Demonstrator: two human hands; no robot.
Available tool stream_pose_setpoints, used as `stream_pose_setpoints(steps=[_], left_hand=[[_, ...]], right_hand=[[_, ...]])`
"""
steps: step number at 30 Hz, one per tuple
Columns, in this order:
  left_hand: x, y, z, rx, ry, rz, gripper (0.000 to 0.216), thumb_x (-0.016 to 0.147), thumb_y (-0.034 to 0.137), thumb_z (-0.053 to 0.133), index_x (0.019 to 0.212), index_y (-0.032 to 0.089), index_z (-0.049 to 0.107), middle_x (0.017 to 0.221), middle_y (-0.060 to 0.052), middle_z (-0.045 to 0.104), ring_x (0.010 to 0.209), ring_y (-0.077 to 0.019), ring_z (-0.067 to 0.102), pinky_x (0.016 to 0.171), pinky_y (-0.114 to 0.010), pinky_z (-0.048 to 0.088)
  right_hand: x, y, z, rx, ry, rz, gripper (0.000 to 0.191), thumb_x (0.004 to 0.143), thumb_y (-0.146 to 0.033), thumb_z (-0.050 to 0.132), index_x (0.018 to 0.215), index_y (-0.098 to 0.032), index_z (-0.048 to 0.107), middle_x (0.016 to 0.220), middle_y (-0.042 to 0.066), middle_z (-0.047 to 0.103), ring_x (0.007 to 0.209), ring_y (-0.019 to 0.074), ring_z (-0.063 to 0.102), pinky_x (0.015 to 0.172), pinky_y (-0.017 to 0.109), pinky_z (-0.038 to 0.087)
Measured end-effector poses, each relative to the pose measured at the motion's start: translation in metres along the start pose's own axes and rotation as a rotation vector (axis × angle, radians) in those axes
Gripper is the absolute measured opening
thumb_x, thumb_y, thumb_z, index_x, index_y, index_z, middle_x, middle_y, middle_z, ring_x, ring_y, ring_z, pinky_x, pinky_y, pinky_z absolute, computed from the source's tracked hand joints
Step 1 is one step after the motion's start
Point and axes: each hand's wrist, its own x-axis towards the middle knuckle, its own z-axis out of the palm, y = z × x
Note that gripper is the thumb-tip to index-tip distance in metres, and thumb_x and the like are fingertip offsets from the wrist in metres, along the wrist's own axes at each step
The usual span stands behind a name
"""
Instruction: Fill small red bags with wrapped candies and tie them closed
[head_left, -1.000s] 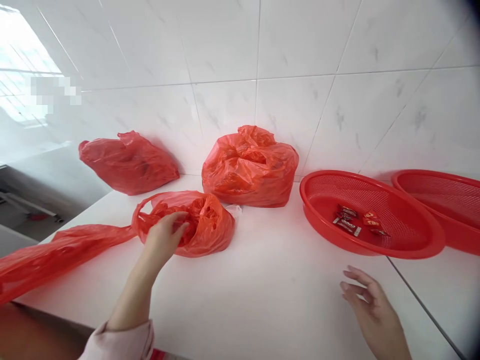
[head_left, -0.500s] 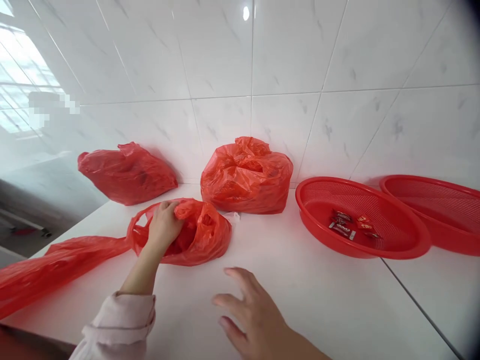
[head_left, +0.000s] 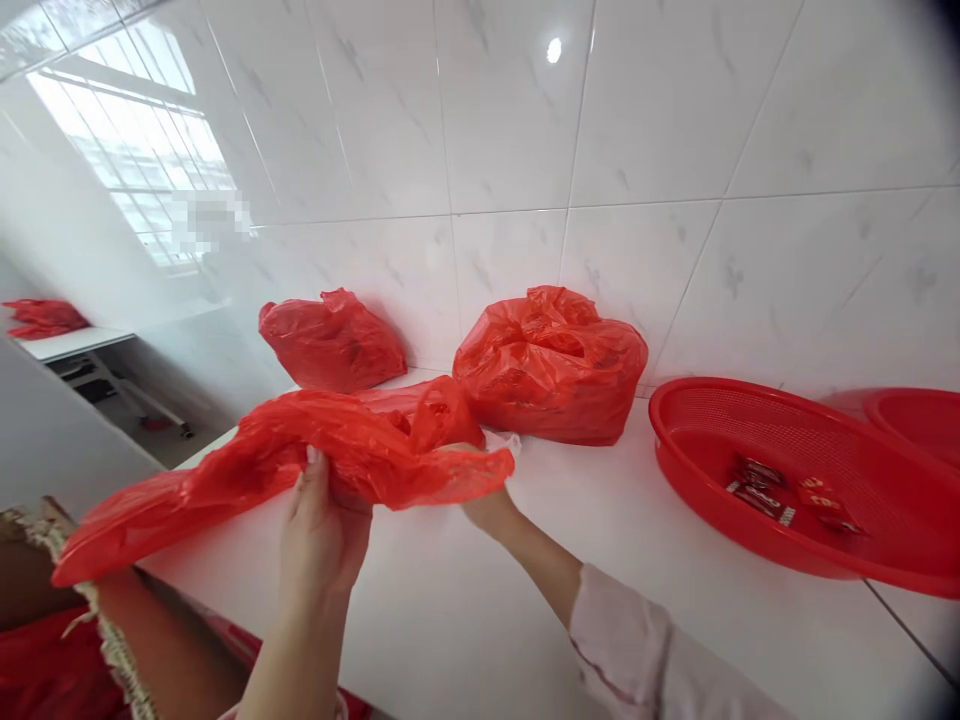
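**Loose red bag point(head_left: 352, 445) gathered up over the counter point(head_left: 450, 620)**

Head view: the handling looks partway along; the bag is raised, its plastic crumpled and not spread out. Two bulky red bags point(head_left: 551, 375) point(head_left: 334, 345) rest by the wall point(head_left: 652, 110). The left hand point(head_left: 322, 535) grasps the bag from below, thumb pressed against it, fingers mostly hidden. The right hand point(head_left: 489, 508) sits behind its right end; whether those fingers grip, I cannot tell.

Over by the wall point(head_left: 510, 120), on the tabletop point(head_left: 450, 620), sit the left bag point(head_left: 330, 345) and the centre bag point(head_left: 551, 385) — the held bag point(head_left: 315, 430) is before both. Right of them stands the near basket point(head_left: 750, 535), packets point(head_left: 757, 497) inside — the far basket point(head_left: 919, 420) is behind its right side.
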Motion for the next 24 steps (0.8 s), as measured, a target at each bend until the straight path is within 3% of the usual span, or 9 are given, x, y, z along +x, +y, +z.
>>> stream_pose_setpoints(steps=[3, 4, 8, 10, 12, 16, 18, 21, 24], left_hand=[[-0.019, -0.017, -0.004, 0.023, -0.006, -0.206, 0.035, 0.076, 0.049, 0.073, 0.099, 0.023, 0.071, 0.091, 0.0, 0.074, 0.086, -0.0174, 0.068, 0.078, -0.026, 0.056], [-0.027, -0.026, -0.003, 0.057, -0.038, -0.268, 0.036, 0.073, 0.049, 0.075, 0.096, 0.021, 0.071, 0.086, -0.001, 0.073, 0.082, -0.0188, 0.069, 0.075, -0.028, 0.057], [-0.065, -0.065, 0.016, 0.165, -0.333, -0.512, 0.029, 0.072, 0.043, 0.078, 0.08, 0.018, 0.067, 0.077, -0.004, 0.071, 0.074, -0.0195, 0.067, 0.069, -0.029, 0.055], [-0.08, -0.079, 0.027, 0.159, -0.454, -0.619, 0.029, 0.074, 0.044, 0.077, 0.075, 0.017, 0.065, 0.077, -0.004, 0.07, 0.07, -0.0177, 0.065, 0.066, -0.028, 0.054], [-0.089, -0.09, 0.033, 0.144, -0.489, -0.686, 0.032, 0.074, 0.048, 0.075, 0.075, 0.018, 0.063, 0.074, -0.004, 0.069, 0.064, -0.0155, 0.062, 0.061, -0.027, 0.052], [-0.093, -0.107, 0.029, 0.27, -0.475, -0.674, 0.039, 0.074, 0.055, 0.071, 0.07, 0.017, 0.059, 0.061, 0.0, 0.058, 0.051, -0.0111, 0.051, 0.05, -0.023, 0.046], [-0.094, -0.116, 0.022, 0.363, -0.477, -0.645, 0.04, 0.074, 0.053, 0.072, 0.065, 0.017, 0.056, 0.057, 0.002, 0.052, 0.05, -0.0105, 0.048, 0.049, -0.023, 0.046], [-0.095, -0.123, 0.014, 0.493, -0.438, -0.551, 0.034, 0.075, 0.049, 0.072, 0.072, 0.018, 0.058, 0.071, 0.0, 0.057, 0.06, -0.0146, 0.055, 0.059, -0.029, 0.053], [-0.104, -0.115, 0.019, 0.606, -0.338, -0.357, 0.028, 0.074, 0.043, 0.074, 0.092, 0.026, 0.061, 0.107, -0.004, 0.059, 0.1, -0.0233, 0.059, 0.087, -0.038, 0.052]], right_hand=[[-0.03, -0.024, -0.039, 0.169, 0.103, 0.082, 0.06, 0.099, -0.054, 0.01, 0.123, -0.018, 0.052, 0.121, 0.014, 0.063, 0.106, 0.0253, 0.065, 0.084, 0.041, 0.054], [-0.044, -0.032, -0.051, 0.246, 0.083, 0.111, 0.058, 0.098, -0.056, 0.013, 0.124, -0.019, 0.05, 0.119, 0.013, 0.064, 0.102, 0.0246, 0.067, 0.08, 0.04, 0.055], [-0.11, -0.049, -0.08, 0.38, -0.084, 0.211, 0.037, 0.083, -0.048, 0.065, 0.107, -0.021, 0.063, 0.104, 0.006, 0.069, 0.091, 0.022, 0.066, 0.082, 0.037, 0.052], [-0.142, -0.041, -0.088, 0.324, -0.005, 0.275, 0.03, 0.08, -0.043, 0.072, 0.097, -0.019, 0.067, 0.093, 0.004, 0.07, 0.087, 0.0213, 0.065, 0.081, 0.036, 0.052], [-0.171, -0.027, -0.097, 0.391, 0.183, 0.346, 0.028, 0.082, -0.042, 0.07, 0.097, -0.019, 0.068, 0.09, 0.004, 0.07, 0.085, 0.0206, 0.065, 0.077, 0.035, 0.052], [-0.218, -0.009, -0.122, 0.681, 0.639, 0.298, 0.019, 0.08, -0.037, 0.073, 0.09, -0.024, 0.064, 0.08, -0.002, 0.065, 0.072, 0.0128, 0.061, 0.068, 0.026, 0.051], [-0.231, -0.01, -0.13, 0.758, 0.75, 0.246, 0.018, 0.08, -0.035, 0.074, 0.082, -0.023, 0.061, 0.074, -0.003, 0.061, 0.066, 0.0107, 0.057, 0.063, 0.023, 0.049], [-0.236, -0.02, -0.138, 0.715, 0.769, 0.199, 0.017, 0.083, -0.036, 0.07, 0.083, -0.023, 0.06, 0.08, -0.002, 0.061, 0.073, 0.0116, 0.057, 0.069, 0.024, 0.049], [-0.23, -0.029, -0.141, 0.562, 0.652, 0.199, 0.016, 0.087, -0.036, 0.066, 0.084, -0.022, 0.059, 0.093, 0.0, 0.061, 0.087, 0.014, 0.057, 0.08, 0.027, 0.046]])
